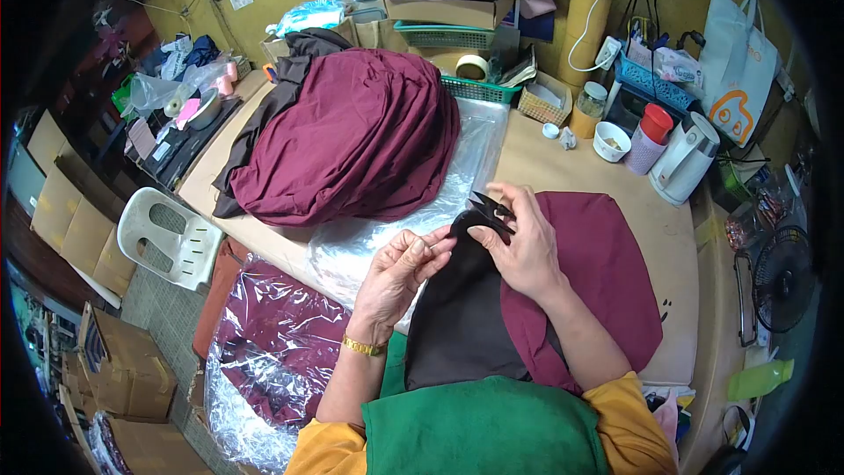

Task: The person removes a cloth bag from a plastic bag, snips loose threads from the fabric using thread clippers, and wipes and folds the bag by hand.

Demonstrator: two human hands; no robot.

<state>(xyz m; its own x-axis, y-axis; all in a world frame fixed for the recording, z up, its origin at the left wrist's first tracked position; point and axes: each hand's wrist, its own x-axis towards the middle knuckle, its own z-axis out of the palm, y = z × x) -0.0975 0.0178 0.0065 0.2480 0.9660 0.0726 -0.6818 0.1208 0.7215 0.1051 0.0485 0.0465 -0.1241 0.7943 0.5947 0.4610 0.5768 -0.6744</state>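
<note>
The left hand (409, 259), its grip pinching the dark fabric's (466, 312) edge above the surface (549, 171), best holds it taut, while the right hand (527, 246), wrapped around thread snips (495, 208), should angle their points clear.

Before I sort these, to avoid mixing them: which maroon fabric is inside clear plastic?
The bundle at lower left; the large heap and the piece under the right hand are unwrapped.

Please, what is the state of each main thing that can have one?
Left grip: closed, pinching dark brown cloth
Right grip: closed around black metal snips
Snips: blades slightly apart
Large maroon cloth heap: crumpled
Clear plastic bag: holding maroon cloth
Round glass jar: lid on
Silver electric kettle: upright
White plastic chair: upright
Black fan: cannot tell whether running
</note>
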